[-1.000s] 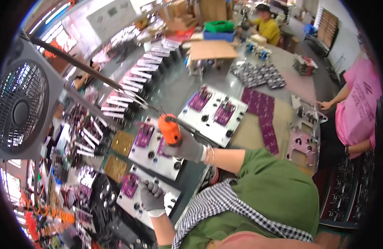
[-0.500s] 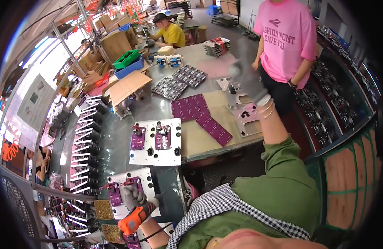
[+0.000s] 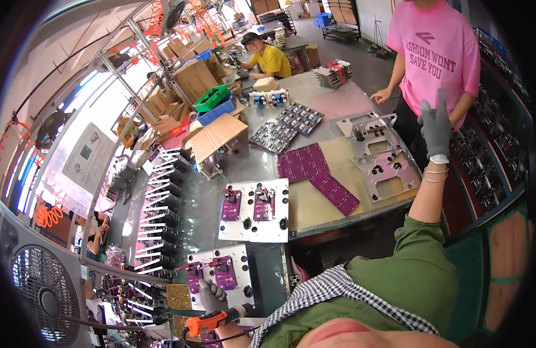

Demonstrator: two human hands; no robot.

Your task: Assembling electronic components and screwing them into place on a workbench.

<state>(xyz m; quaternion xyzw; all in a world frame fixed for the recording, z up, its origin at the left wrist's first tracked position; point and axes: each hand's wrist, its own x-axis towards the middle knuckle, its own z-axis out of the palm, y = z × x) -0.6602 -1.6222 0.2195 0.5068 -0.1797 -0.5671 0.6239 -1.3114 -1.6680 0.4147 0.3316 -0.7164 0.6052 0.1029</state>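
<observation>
One orange power screwdriver (image 3: 213,321) in gloved left hand (image 3: 213,296), black-tipped

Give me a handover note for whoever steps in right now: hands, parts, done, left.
Left hand: gloved, resting on the near white fixture plate, beside the orange power screwdriver; whether it grips the tool is unclear.
Right hand: gloved, raised in the air, fingers spread, holding nothing.
Parts: purple boards sit clamped in the near plate and in the second fixture plate. Loose purple boards lie on the table, next to grey metal frames.
Done: both plates loaded.
Left: cannot tell whether the screws are in; check them.
</observation>
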